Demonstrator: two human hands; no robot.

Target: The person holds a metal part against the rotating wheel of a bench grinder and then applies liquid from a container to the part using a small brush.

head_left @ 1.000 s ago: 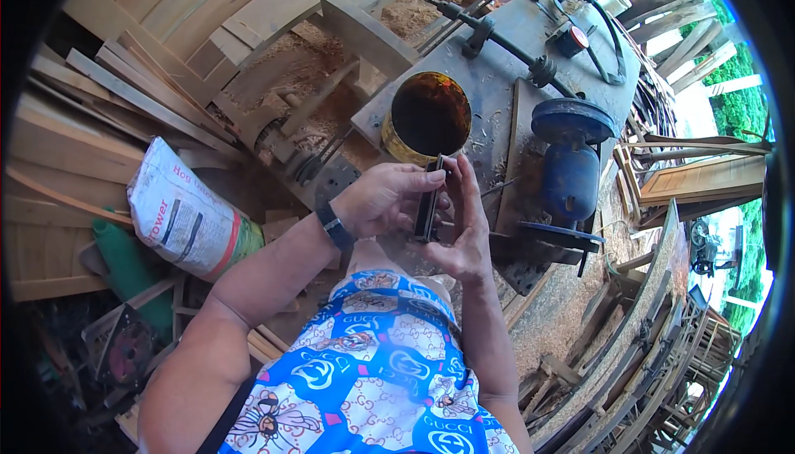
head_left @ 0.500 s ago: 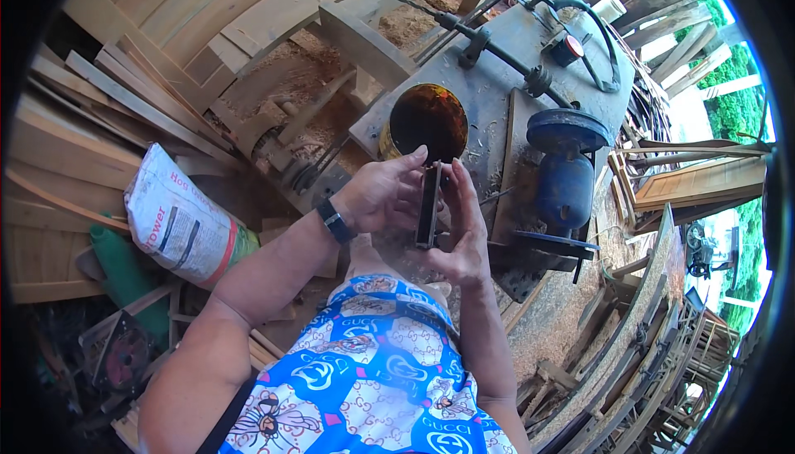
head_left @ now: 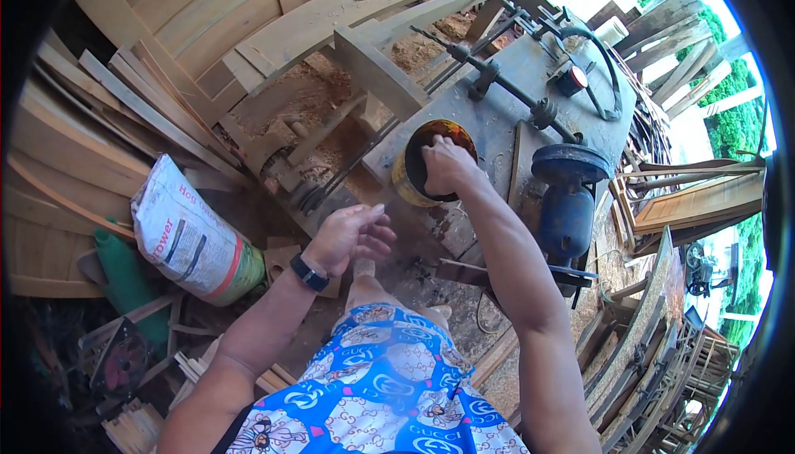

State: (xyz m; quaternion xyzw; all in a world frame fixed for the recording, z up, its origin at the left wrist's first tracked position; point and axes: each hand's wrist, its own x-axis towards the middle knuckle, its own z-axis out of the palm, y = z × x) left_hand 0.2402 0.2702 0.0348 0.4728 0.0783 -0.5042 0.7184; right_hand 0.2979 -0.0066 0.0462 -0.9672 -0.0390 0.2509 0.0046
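My right hand [head_left: 447, 164] reaches into the yellow metal can [head_left: 404, 171] on the grey machine table [head_left: 497, 81], fingers curled down inside it. Whatever it holds is hidden by the hand and the can's dark interior. My left hand [head_left: 358, 237] hangs below and left of the can, fingers apart and slightly curved, holding nothing. Right of the can is a blue motor [head_left: 566, 222] with a round plate on top. Behind it runs a dark metal shaft [head_left: 517, 96] with a drill bit at its far end.
A white printed sack [head_left: 186, 230] and green rolled material [head_left: 124, 280] lie at left, beside stacked boards [head_left: 99, 147]. A wooden frame with sawdust [head_left: 373, 65] stands behind the table. Curved timbers [head_left: 629, 330] lie at right, with a dark machine [head_left: 696, 263] beyond.
Both hands held a narrow dark piece. They have separated: my right hand moved up into the can, my left drew slightly down with open fingers. The piece is no longer visible in either.
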